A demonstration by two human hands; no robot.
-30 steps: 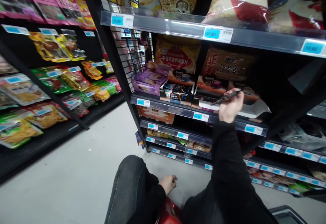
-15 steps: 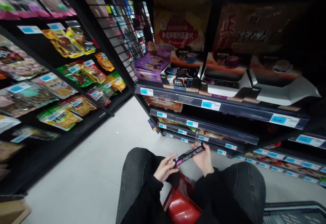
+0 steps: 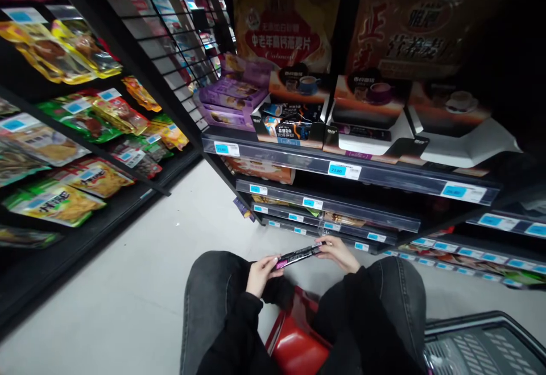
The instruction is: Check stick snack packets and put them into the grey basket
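Observation:
A slim black coffee stick packet [image 3: 298, 255] with a pink patch is stretched between my two hands, above the floor and between my knees. The fingers of my left hand [image 3: 261, 272] pinch its pink end. At the other end, my right hand [image 3: 339, 251] closes thumb and fingers on it. On the shelf ahead stands an open coffee box with a purple cup [image 3: 375, 99]; a dark stick packet [image 3: 367, 132] lies inside. To its left is a coffee box with a blue cup [image 3: 307, 83], holding blue-and-black packets. A third box with a white cup [image 3: 460, 102] stands open on the right.
Purple packs [image 3: 232, 99] and an oatmeal bag [image 3: 284, 28] share the upper shelf. Lower shelves [image 3: 341, 204] jut out before me. Snack bags fill the left rack [image 3: 106, 204]. A red object [image 3: 298, 343] is between my legs; a grey basket [image 3: 486, 346] stands at right.
My view has shifted a little to the right. My right hand has turned and now grips the packet's end from the side, and the packet is slightly more level.

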